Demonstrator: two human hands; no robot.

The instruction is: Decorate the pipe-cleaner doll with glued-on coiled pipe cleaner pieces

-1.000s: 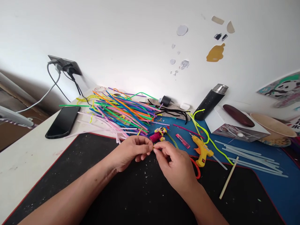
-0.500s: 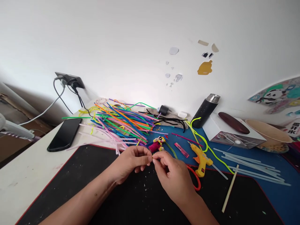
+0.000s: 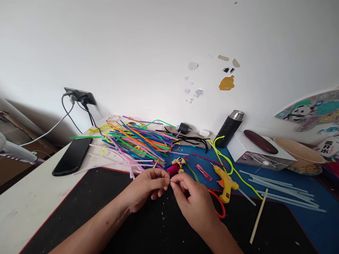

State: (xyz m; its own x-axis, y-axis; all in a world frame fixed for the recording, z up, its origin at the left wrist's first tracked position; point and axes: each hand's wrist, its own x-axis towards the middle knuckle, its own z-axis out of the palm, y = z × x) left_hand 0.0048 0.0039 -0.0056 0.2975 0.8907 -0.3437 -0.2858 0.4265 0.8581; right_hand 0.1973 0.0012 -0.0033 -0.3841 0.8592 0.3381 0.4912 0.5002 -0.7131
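My view has tipped up since a second ago: more of the plain white wall (image 3: 132, 53) shows, with a tiny red speck (image 3: 235, 2) up top. More of the curved orange-red plastic handle (image 3: 223, 206) pokes out past the bare right hand (image 3: 194, 203).

The white table (image 3: 34, 208) carries a phone (image 3: 72, 156), pipe cleaners (image 3: 140, 141) and a mat (image 3: 87, 211)
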